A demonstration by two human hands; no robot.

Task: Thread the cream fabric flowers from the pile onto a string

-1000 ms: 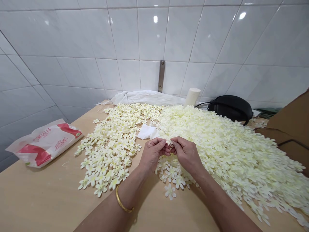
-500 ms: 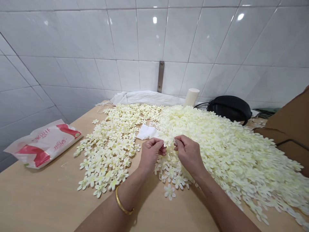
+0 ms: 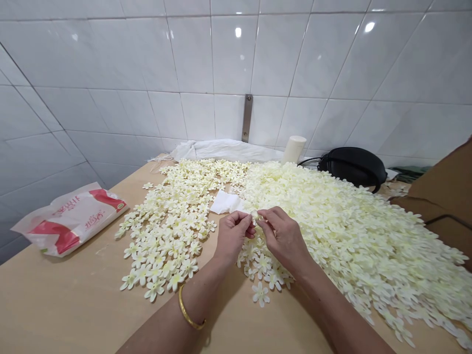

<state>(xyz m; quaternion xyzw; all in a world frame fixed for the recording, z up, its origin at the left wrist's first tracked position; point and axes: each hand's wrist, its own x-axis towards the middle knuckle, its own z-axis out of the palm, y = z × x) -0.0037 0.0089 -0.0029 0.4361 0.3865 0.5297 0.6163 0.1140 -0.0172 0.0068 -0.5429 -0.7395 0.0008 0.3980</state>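
My left hand [image 3: 233, 237] is closed in a pinch, its thumb and forefinger pressed together above the near edge of a pile of artificial flowers. Fingertip to fingertip with it, my right hand [image 3: 283, 240] also pinches. Whatever sits between the fingers is too small to tell from the pale flowers behind. The large heap of white-yellow flower heads [image 3: 354, 246] spreads out to the right. Left of my hands lie the smaller flowers [image 3: 162, 241], looser, with tiny centres showing. One single flower [image 3: 260, 294] rests on the wood just below my hands.
A folded white tissue [image 3: 225, 202] lies between the two groups. The red and white plastic packet [image 3: 79, 219] is on the left of the wooden table [image 3: 66, 305]. Along the tiled wall stand a white cylinder [image 3: 294, 149] and a black bag [image 3: 352, 167]; cardboard [image 3: 442, 191] is at right.
My right hand has moved left, so its fingertips now meet those of my left hand. The left hand keeps its pinch nearly in place. The view has shifted slightly.
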